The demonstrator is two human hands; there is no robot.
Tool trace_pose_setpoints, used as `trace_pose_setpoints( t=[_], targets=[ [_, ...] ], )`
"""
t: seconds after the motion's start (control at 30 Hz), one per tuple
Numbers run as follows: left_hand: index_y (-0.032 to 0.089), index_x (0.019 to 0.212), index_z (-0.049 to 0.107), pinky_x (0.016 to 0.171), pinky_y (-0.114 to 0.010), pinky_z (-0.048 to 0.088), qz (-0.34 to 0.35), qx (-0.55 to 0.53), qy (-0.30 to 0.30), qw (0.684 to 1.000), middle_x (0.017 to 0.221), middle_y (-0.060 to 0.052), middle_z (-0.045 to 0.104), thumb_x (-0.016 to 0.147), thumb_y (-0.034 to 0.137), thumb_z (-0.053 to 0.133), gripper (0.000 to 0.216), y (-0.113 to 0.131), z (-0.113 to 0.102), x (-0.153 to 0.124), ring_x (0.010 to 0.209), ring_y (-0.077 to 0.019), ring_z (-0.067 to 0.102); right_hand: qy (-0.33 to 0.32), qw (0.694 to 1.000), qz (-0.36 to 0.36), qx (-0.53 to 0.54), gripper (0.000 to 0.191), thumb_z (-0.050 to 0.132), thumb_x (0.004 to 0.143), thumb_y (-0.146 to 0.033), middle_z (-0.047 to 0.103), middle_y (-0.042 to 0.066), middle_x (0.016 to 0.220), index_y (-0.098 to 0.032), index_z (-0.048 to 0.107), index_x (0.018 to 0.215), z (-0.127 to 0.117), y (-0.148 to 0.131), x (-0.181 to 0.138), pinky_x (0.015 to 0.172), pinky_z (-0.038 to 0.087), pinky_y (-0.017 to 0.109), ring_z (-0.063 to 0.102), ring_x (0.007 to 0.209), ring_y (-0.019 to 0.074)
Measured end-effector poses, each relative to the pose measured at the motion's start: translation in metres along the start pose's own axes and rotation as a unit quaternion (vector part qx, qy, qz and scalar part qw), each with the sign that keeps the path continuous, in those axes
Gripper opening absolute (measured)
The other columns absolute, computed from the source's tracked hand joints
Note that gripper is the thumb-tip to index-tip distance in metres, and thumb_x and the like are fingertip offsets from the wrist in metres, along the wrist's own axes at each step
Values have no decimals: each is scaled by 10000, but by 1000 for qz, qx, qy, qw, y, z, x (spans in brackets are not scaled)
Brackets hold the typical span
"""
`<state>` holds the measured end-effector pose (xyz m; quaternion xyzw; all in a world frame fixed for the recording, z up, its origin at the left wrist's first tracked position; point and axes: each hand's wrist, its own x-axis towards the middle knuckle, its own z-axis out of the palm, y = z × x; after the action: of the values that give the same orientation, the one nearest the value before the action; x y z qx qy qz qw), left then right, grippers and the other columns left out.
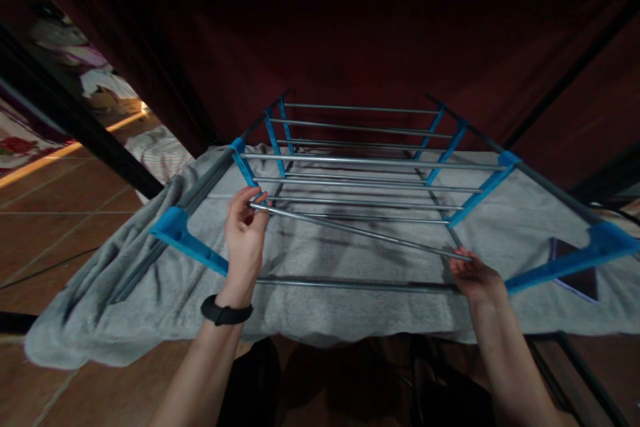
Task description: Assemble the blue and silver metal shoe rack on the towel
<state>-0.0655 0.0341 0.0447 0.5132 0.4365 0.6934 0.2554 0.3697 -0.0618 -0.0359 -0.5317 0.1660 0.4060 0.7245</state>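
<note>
A thin metal rod runs slantwise across a rack frame with blue plastic brackets and several grey crossbars. My left hand, a black band on its wrist, is closed around the rod's left end near a blue bracket. My right hand pinches the rod's right end, lower and nearer to me. The rack lies on a grey towel spread over a surface.
A dark red curtain hangs behind the rack. Brown floor tiles lie to the left, with striped cloth and other fabric farther back. A dark flat object rests on the towel at the right.
</note>
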Motion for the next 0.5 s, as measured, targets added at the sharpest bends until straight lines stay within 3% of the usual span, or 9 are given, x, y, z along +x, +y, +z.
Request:
trace_pose_setpoints(
  t=[0.1, 0.23, 0.5],
  targets=[
    [266, 1219, 562, 992, -404, 513, 51, -41, 24, 998, 1303, -62, 549, 790, 266, 723, 458, 31, 7, -2, 1111, -237, 644, -7, 1000, 11, -6, 337, 262, 931, -35, 632, -24, 800, -190, 534, 805, 1, 2, 0, 541, 563, 215, 647, 616, 78],
    [345, 1300, 476, 1003, -431, 508, 83, -102, 47, 990, 1374, -48, 508, 759, 261, 771, 622, 53, 9, -3, 1105, -236, 654, -31, 999, 14, -22, 310, 292, 923, -23, 634, -14, 813, -191, 534, 828, 3, 7, -4, 556, 572, 210, 652, 650, 82],
    [286, 1220, 505, 1008, -431, 501, -15, -162, 21, 987, 1058, -20, 704, 852, 305, 683, 409, 67, 13, -5, 1088, -201, 662, -138, 985, 52, -84, 225, 410, 891, -17, 680, 46, 836, -170, 572, 868, 13, 24, -26, 666, 619, 262, 688, 744, 127]
  ],
)
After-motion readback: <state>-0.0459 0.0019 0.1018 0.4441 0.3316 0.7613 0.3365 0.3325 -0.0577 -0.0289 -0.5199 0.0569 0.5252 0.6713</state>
